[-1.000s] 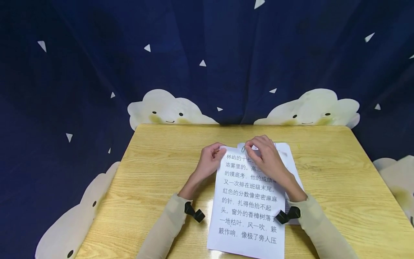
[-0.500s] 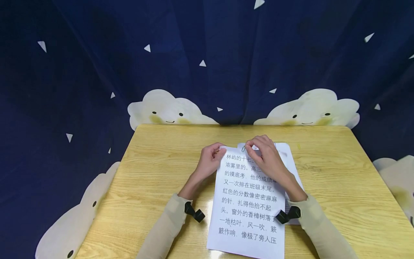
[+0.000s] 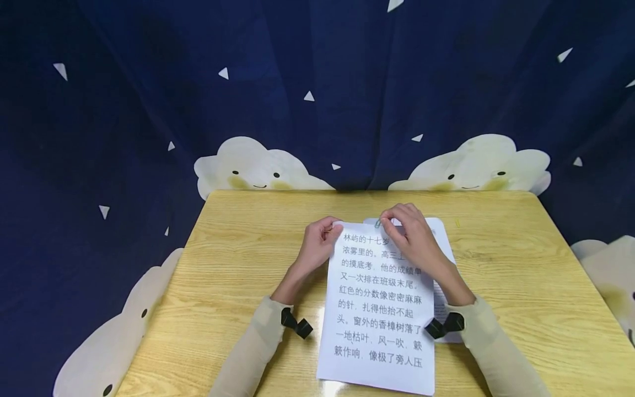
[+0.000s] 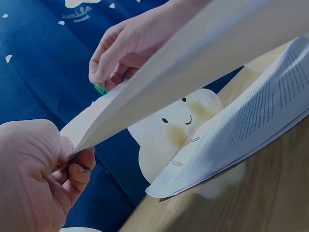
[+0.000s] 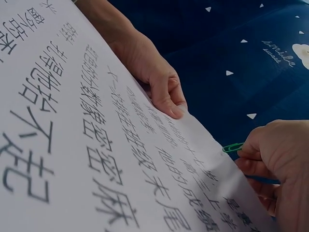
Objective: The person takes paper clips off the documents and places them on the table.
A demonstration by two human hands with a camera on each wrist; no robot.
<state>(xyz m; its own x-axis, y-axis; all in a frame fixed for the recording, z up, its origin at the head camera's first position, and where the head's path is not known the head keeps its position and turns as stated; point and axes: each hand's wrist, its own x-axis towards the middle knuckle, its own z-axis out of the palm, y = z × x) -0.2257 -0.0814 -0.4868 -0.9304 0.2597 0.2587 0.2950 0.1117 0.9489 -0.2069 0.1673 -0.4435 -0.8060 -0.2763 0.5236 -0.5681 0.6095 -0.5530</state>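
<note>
Pinching green paperclip (image 5: 233, 147): right grip (image 5: 281, 162)

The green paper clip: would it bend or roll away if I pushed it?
The green paper clip is probably light: it's tiny beside the printed sheet. Its long loop would likely slide, not roll. Its thin wire might flex if pushed hard.

The person's left forearm (image 3: 253, 347), sleeved almost to the wrist (image 3: 288, 288), reaches forward and inward, and the left hand (image 3: 317, 242) pinches with its thumb against curled fingers. The right forearm (image 3: 498, 350) slants inward from the other side, the right hand (image 3: 416, 237) arched at its end, thumb and index finger closing in a pinch. The two hands are near each other but apart.
</note>
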